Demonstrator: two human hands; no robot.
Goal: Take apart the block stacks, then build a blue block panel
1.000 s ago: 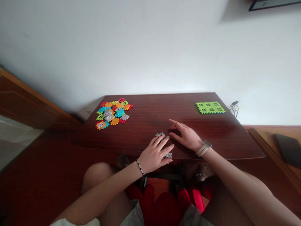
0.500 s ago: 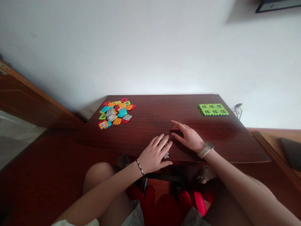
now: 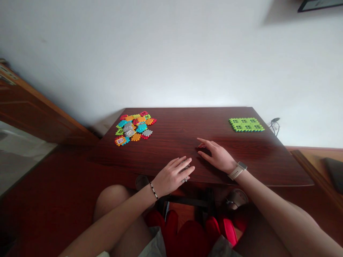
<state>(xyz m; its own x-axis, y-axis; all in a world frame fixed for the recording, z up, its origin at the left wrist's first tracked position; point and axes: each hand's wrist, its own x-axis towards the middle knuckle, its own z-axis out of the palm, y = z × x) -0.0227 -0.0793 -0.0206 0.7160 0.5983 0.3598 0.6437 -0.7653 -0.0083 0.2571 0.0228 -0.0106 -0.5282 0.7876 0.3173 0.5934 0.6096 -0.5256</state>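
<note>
My left hand (image 3: 171, 176) is at the table's front edge, its fingers closed over a grey notched puzzle tile (image 3: 185, 170). Most of that tile is hidden beneath the fingers. Beside it, my right hand (image 3: 216, 156) rests on or just above the tabletop, index finger and thumb stretched apart, holding nothing. Toward the left end of the table lies a heap of colourful notched puzzle tiles (image 3: 136, 137), in orange, blue, red, green and grey, a few with window shapes. On the right side sits a flat green panel (image 3: 246, 124) with window cut-outs and a toothed edge.
The dark wooden table (image 3: 182, 125) stands against a white wall (image 3: 171, 53). A black cable (image 3: 274, 124) hangs off to the right. A wooden door (image 3: 40, 107) is at the left, and a dark flat object (image 3: 334, 171) lies at the far right.
My left hand has drawn slightly back and left, its thumb and fingers closing on the grey tile. My right hand has hardly moved. The view has shifted a little.
</note>
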